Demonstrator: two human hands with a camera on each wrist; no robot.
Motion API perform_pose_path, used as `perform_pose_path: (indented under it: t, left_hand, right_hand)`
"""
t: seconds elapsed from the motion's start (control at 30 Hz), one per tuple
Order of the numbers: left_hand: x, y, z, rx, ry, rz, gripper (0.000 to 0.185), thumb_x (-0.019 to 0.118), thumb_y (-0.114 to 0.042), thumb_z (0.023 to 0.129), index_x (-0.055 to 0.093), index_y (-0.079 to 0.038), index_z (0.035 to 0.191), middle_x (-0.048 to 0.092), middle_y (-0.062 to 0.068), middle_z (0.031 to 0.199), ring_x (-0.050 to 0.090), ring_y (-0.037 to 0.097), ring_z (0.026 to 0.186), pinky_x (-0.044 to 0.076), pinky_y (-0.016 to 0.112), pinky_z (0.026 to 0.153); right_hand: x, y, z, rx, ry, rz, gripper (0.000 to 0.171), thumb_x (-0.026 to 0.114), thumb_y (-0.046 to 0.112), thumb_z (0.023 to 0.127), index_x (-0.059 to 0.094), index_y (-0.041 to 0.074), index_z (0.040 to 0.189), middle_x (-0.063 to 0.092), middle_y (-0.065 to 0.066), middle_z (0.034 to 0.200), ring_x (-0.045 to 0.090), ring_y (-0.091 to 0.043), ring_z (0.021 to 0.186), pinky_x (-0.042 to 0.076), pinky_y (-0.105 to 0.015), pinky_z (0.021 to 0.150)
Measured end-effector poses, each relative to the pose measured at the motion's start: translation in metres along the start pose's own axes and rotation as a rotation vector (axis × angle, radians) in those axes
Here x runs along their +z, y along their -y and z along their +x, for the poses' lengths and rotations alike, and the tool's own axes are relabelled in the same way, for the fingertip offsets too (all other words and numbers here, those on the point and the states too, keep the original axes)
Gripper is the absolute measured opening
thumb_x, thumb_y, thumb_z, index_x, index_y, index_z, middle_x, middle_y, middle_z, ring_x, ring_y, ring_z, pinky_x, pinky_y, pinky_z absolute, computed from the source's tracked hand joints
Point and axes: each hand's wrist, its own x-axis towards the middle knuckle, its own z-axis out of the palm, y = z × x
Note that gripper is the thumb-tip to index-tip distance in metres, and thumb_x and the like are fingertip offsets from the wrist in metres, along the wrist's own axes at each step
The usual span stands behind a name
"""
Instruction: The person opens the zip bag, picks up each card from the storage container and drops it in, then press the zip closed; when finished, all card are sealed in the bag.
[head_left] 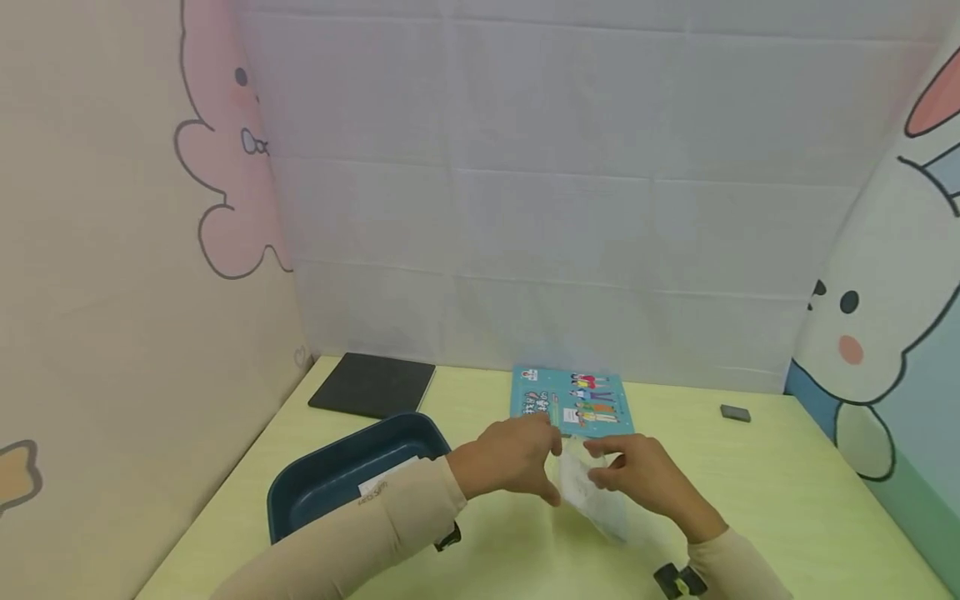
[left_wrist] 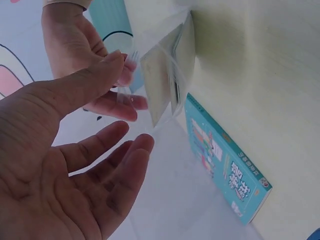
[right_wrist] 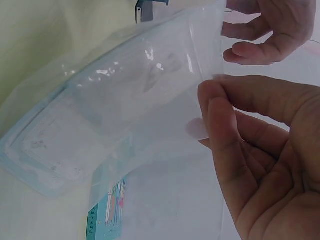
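A clear plastic bag (head_left: 596, 496) with flat, pale pieces inside hangs upright over the table between the two hands. My right hand (head_left: 648, 475) pinches its upper edge between thumb and fingers, as the right wrist view shows at the bag's rim (right_wrist: 197, 55). The left hand (head_left: 517, 454) is at the other side of the opening, thumb and fingers spread apart. In the left wrist view, the left thumb (left_wrist: 92, 82) overlaps the bag's top edge, and the flat pieces (left_wrist: 162, 75) stand on edge within the clear film.
Behind the bag lies a blue-green illustrated book (head_left: 540, 383). A dark blue tray (head_left: 288, 492) with a white paper inside sits under the left forearm. A black flat notebook (head_left: 371, 385) lies at the back left, and a small grey block (head_left: 735, 412) at the back right.
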Motion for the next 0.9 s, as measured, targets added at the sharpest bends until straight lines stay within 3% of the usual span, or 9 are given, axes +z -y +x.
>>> perform_pose_path:
  t: [0.17,0.33,0.5,0.6,0.73,0.9]
  left_hand:
    - [0.006,-0.008,0.002,0.07,0.035,0.021,0.032,0.077,-0.034,0.069,0.069,-0.021,0.096,0.057,-0.012,0.085,0.05,0.003,0.064,0.042,0.022,0.051]
    - [0.017,-0.014,0.005,0.112,0.092,0.029,0.029,0.075,-0.019,0.072,0.069,-0.018,0.1,0.06,-0.011,0.089,0.053,0.002,0.074,0.043,0.018,0.059]
    - [0.024,-0.016,0.006,0.146,0.139,0.073,0.035,0.075,-0.022,0.072,0.067,-0.02,0.106,0.056,-0.011,0.099,0.052,0.002,0.086,0.043,0.017,0.065]
    - [0.024,-0.012,0.005,0.163,0.111,0.068,0.035,0.075,-0.025,0.073,0.067,-0.023,0.106,0.056,-0.012,0.101,0.052,0.001,0.085,0.043,0.018,0.061]
    - [0.016,0.001,-0.004,0.121,0.035,0.023,0.03,0.073,-0.027,0.074,0.067,-0.028,0.103,0.055,-0.014,0.105,0.053,0.002,0.083,0.041,0.021,0.052]
    - [0.002,0.026,-0.017,0.021,-0.013,0.027,0.031,0.072,-0.03,0.073,0.067,-0.029,0.104,0.055,-0.012,0.108,0.055,0.007,0.094,0.041,0.025,0.051]
  right_hand:
    - [0.002,0.001,-0.001,-0.02,0.006,0.018,0.039,0.069,0.022,0.079,0.062,0.008,0.114,0.061,-0.012,0.107,0.062,-0.011,0.065,0.047,-0.029,0.054]
    - [0.002,0.004,-0.001,-0.037,0.011,0.014,0.04,0.068,0.025,0.079,0.062,0.007,0.115,0.06,-0.012,0.108,0.061,-0.01,0.065,0.047,-0.028,0.054]
    - [0.002,0.005,-0.002,-0.045,0.006,0.009,0.039,0.068,0.026,0.079,0.062,0.009,0.114,0.061,-0.01,0.107,0.061,-0.01,0.065,0.047,-0.028,0.054]
    - [0.001,0.005,-0.002,-0.044,0.007,0.009,0.039,0.068,0.026,0.079,0.062,0.009,0.114,0.061,-0.011,0.107,0.062,-0.01,0.065,0.047,-0.028,0.055]
    - [0.0,0.004,-0.003,-0.033,0.009,0.007,0.04,0.068,0.026,0.079,0.061,0.009,0.115,0.06,-0.013,0.108,0.062,-0.011,0.066,0.047,-0.028,0.055]
    - [-0.003,0.003,-0.004,-0.019,0.003,0.009,0.041,0.069,0.026,0.079,0.062,0.008,0.114,0.06,-0.013,0.108,0.062,-0.012,0.066,0.047,-0.028,0.056]
